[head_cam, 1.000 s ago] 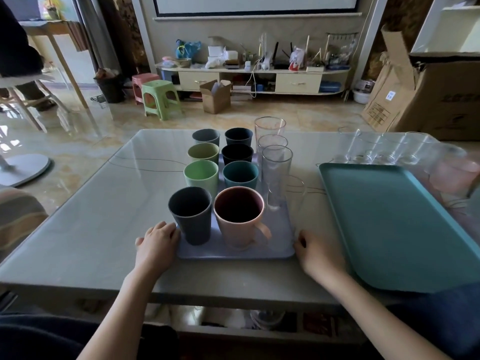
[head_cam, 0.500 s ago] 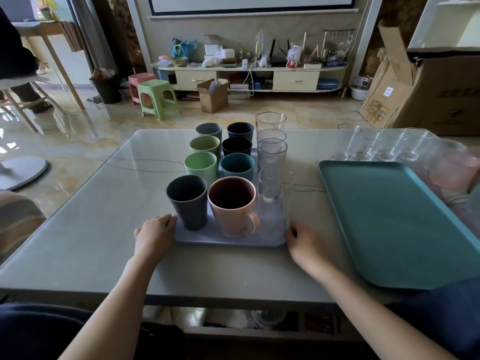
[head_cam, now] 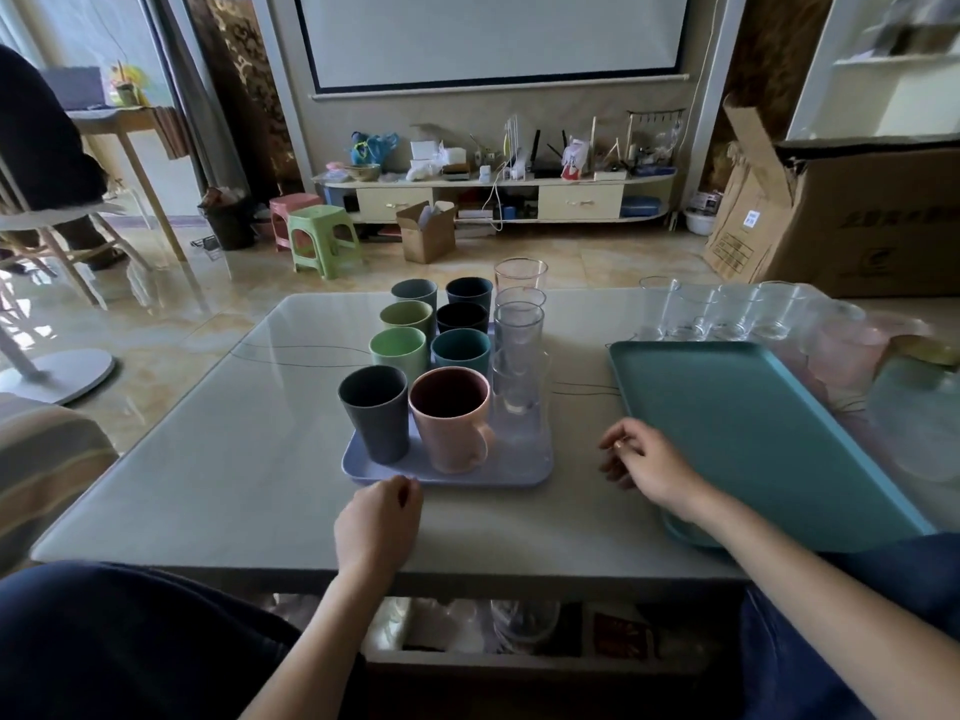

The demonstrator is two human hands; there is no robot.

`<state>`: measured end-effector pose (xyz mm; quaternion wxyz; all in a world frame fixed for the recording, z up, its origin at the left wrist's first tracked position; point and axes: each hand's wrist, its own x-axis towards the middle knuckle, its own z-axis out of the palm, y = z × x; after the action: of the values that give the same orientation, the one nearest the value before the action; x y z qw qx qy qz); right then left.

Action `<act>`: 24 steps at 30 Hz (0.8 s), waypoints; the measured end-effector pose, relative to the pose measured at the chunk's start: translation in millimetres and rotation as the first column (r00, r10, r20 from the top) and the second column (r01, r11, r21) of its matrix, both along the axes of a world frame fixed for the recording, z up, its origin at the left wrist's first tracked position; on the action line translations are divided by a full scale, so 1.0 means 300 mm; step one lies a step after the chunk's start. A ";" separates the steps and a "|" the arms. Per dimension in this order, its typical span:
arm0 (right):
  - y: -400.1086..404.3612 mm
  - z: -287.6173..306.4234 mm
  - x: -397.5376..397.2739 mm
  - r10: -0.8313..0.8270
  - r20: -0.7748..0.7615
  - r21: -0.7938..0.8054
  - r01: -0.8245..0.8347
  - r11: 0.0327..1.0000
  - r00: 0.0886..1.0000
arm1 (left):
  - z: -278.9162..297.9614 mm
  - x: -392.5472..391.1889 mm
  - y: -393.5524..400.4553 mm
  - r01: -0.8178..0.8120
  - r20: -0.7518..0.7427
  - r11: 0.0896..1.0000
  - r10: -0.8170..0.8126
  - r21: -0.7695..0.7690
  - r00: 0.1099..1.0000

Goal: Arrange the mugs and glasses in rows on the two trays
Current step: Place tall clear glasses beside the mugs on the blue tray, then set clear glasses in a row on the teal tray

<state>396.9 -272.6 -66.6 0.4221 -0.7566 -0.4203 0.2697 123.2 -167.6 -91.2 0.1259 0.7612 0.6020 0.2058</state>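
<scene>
Left hand [head_cam: 377, 519] empty beside lavender tray [head_cam: 519, 472].

On the glossy grey bench [head_cam: 218, 459] a small lilac plastic tray [head_cam: 519, 478] sits at the middle, carrying two columns of plastic cups [head_cam: 400, 350] on its left and a column of clear glasses [head_cam: 519, 324] on its right. The pink handled mug [head_cam: 451, 426] stands nearest, right of the dark grey tumbler [head_cam: 375, 413]. A large teal plastic tray [head_cam: 753, 439] lies well to the right, with a row of clear glasses [head_cam: 727, 311] behind it.
</scene>
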 end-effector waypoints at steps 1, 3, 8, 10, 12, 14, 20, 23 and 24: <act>-0.024 0.009 0.038 -0.021 0.031 0.020 0.020 1.000 0.999 | 0.008 0.030 -0.024 0.069 -0.028 0.997 -0.068 0.034 0.997; -0.074 0.029 0.127 -0.083 0.072 0.064 0.078 0.995 0.994 | 0.020 0.112 -0.071 0.227 -0.051 0.971 -0.224 0.071 0.973; -0.194 0.003 0.397 -0.278 0.198 0.047 0.274 0.960 0.940 | 0.016 0.416 -0.172 0.507 0.032 0.861 -0.509 0.039 0.860; -0.245 -0.012 0.471 -0.242 0.299 -0.017 0.259 0.966 0.923 | 0.023 0.556 -0.184 0.534 0.153 0.845 -0.528 -0.004 0.836; -0.287 -0.025 0.527 -0.217 0.380 -0.057 0.257 0.965 0.899 | 0.024 0.692 -0.176 0.553 0.250 0.833 -0.531 -0.022 0.809; -0.305 -0.032 0.564 -0.244 0.403 -0.083 0.301 0.950 0.882 | 0.012 0.806 -0.156 0.545 0.273 0.838 -0.517 -0.030 0.811; -0.270 -0.062 0.621 0.052 0.509 -0.495 0.243 0.834 0.859 | -0.033 1.004 -0.022 0.528 0.221 0.843 -0.498 -0.102 0.838; -0.247 -0.073 0.604 0.163 0.450 -0.598 0.161 0.785 0.878 | -0.030 1.025 0.050 0.449 0.267 0.886 -0.408 -0.113 0.873; -0.233 -0.076 0.594 0.167 0.421 -0.604 0.138 0.785 0.891 | -0.033 1.025 0.064 0.413 0.270 0.901 -0.368 -0.134 0.890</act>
<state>574.9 -342.6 -89.4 0.0386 -0.8906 -0.4006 0.2119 430.7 -148.4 -101.1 0.3073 0.8214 0.4329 0.2083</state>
